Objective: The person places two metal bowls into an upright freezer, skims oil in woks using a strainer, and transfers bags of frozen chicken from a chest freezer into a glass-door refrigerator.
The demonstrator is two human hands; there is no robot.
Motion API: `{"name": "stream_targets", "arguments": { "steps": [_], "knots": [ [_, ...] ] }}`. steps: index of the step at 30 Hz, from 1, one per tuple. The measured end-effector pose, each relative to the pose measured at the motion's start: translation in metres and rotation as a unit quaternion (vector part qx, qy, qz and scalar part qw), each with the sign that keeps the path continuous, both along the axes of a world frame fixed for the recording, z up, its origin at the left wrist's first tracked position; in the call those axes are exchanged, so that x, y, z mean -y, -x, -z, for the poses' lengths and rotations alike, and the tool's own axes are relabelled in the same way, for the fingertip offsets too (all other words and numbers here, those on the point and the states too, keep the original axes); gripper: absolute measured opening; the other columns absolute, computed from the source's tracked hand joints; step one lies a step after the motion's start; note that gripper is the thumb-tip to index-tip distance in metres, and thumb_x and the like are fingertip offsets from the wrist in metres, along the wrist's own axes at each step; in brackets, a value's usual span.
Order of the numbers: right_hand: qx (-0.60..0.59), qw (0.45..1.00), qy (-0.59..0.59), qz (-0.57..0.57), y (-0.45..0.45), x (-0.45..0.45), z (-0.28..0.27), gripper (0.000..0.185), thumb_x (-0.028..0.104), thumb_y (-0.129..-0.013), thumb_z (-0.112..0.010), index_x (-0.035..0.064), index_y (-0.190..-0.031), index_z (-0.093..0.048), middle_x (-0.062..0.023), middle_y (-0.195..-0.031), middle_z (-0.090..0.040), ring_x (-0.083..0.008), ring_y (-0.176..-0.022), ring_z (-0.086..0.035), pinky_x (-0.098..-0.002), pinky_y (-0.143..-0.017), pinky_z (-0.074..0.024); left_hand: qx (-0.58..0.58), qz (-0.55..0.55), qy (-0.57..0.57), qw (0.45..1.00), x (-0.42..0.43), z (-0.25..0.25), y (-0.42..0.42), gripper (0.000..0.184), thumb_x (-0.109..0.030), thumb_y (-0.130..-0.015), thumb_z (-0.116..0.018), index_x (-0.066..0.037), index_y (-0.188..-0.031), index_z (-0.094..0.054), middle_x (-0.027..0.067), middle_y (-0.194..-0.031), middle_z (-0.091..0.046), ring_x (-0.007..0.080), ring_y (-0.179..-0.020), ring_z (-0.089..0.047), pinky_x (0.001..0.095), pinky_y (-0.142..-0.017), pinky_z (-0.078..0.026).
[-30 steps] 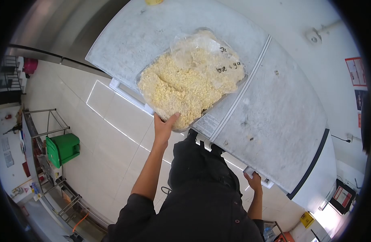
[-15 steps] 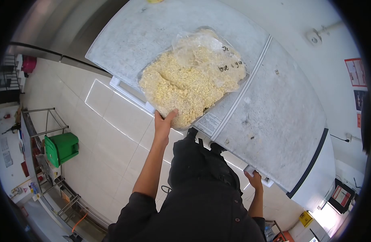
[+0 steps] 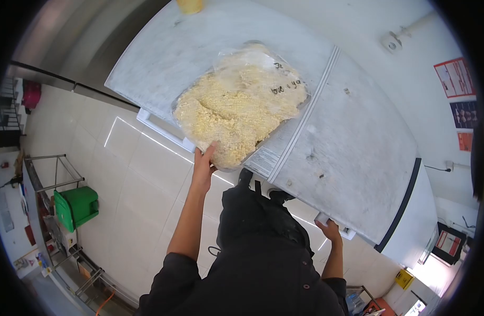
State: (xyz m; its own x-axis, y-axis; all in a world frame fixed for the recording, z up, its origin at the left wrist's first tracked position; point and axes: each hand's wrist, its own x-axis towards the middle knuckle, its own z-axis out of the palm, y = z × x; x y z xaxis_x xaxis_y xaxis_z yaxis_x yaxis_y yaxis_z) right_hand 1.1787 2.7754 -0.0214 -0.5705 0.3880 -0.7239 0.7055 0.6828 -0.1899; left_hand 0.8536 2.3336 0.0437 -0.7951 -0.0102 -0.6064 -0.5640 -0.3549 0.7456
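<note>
A large clear plastic bag of pale yellow, crumbly pieces [image 3: 231, 113] lies flat on the grey-white top of what looks like a chest freezer [image 3: 352, 142]. Black handwriting marks its far right part. My left hand [image 3: 203, 169] grips the bag's near left corner, thumb on top and the other fingers partly hidden beneath. Lower right, my right hand [image 3: 330, 229] is closed around a white handle [image 3: 322, 217] on the freezer's front edge. Another white handle [image 3: 165, 131] sits along the left part of that edge.
A yellow container [image 3: 190, 5] stands on the far edge of the top. Tall steel doors [image 3: 89, 47] rise at upper left. On the tiled floor to the left are a green bin [image 3: 76, 207] and a metal-framed rack [image 3: 55, 171]. Posters [image 3: 452, 78] hang on the right wall.
The view has shifted a little, so the freezer and bag sit slightly further left in it. More of the yellow container shows. Both hands keep their holds.
</note>
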Motion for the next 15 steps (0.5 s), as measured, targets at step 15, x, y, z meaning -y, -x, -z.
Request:
{"name": "stream_targets", "arguments": {
  "steps": [15],
  "knots": [
    [-0.007,1.000,-0.021,-0.005,0.003,0.012,-0.021,0.082,0.067,-0.075,-0.061,-0.0079,-0.108,-0.061,-0.0267,-0.107,-0.064,-0.0407,-0.106,-0.059,-0.0431,-0.091,-0.0453,-0.016,-0.017,-0.044,0.999,-0.001,0.003,-0.003,0.062,-0.031,-0.087,-0.065,-0.007,-0.137,-0.035,0.0100,-0.129,-0.049,0.0238,-0.116,-0.051,0.0408,-0.088,-0.046]
  ]
}}
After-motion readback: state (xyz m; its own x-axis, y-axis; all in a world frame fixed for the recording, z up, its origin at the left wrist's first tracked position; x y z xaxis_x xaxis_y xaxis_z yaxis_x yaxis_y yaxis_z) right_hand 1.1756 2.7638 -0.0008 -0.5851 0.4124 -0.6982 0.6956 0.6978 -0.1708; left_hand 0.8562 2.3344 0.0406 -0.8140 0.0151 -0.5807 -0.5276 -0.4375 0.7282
